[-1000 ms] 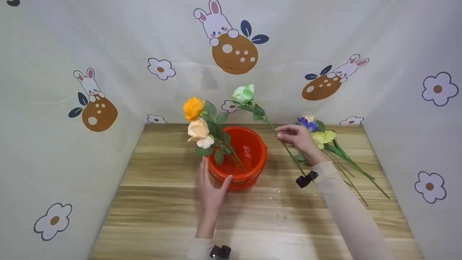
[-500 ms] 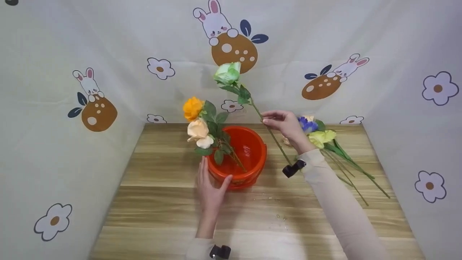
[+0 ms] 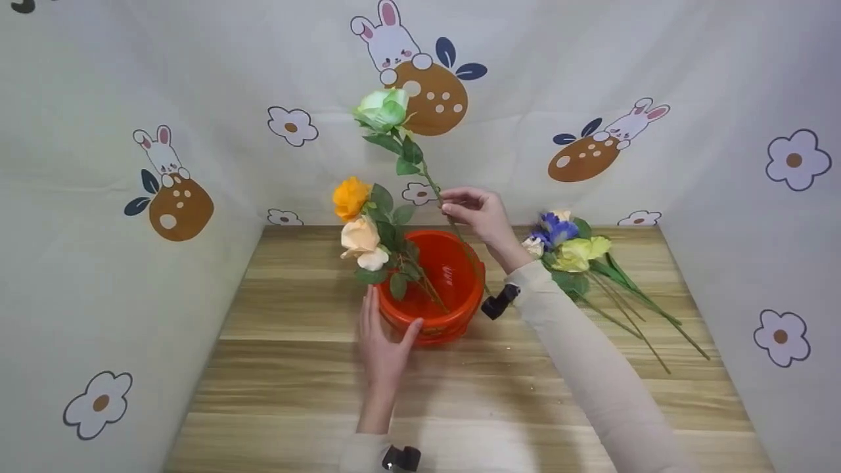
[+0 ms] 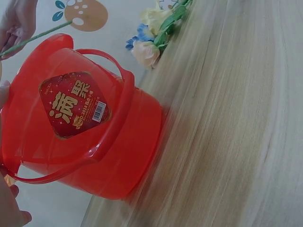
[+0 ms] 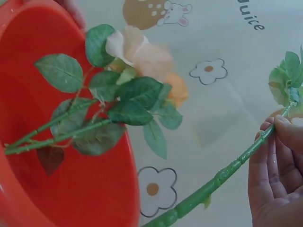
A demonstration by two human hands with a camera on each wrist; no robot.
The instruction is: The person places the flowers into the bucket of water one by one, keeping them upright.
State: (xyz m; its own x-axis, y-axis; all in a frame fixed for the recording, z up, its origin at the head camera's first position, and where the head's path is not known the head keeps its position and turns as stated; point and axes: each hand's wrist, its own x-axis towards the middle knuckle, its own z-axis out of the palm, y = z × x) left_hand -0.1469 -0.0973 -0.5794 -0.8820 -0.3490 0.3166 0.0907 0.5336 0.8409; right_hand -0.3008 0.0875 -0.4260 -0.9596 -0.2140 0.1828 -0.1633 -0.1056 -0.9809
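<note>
My right hand pinches the stem of a pale green artificial rose between thumb and fingers. The bloom points up and left, and the stem slants down across the right side of a red bucket. In the right wrist view the stem runs beside the bucket's mouth. My left hand rests against the bucket's near left side, fingers straight and thumb spread at the rim. An orange flower and a peach rose lean over the bucket's left rim, their stems inside.
Right of the bucket lies a bunch of artificial flowers, with a blue flower and a yellow one, stems toward the front right. Patterned cloth walls border the wooden table. The bucket's handle hangs down its side.
My right hand has carried the green rose left and upward, from beside the flower bunch to over the bucket's right rim. The left hand and the bucket have stayed put.
</note>
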